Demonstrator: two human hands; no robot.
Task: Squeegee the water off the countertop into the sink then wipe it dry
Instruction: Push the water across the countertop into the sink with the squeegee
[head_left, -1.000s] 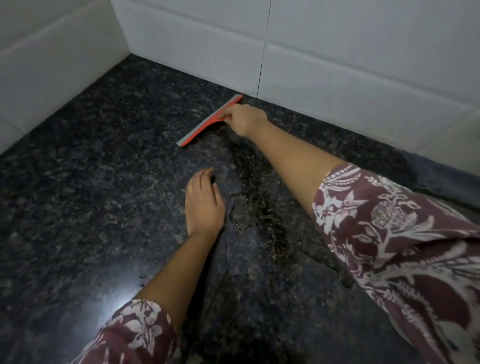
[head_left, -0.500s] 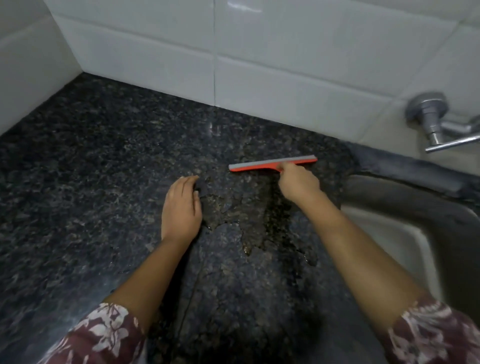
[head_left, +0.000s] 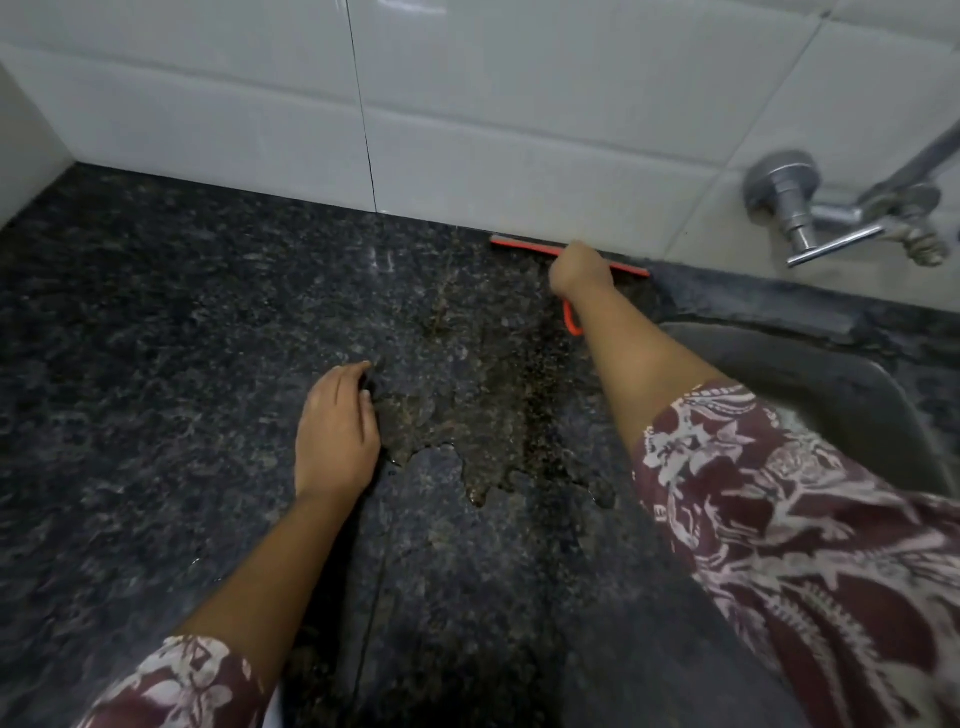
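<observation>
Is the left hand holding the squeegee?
No, the right hand grips the squeegee at the wall; the left hand rests on the countertop.

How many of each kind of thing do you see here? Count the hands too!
2 hands: left hand, right hand
1 squeegee
1 tap
1 sink
1 puddle
Total: 6

White wall tiles (head_left: 519, 104), metal tap (head_left: 795, 208) at right
</observation>
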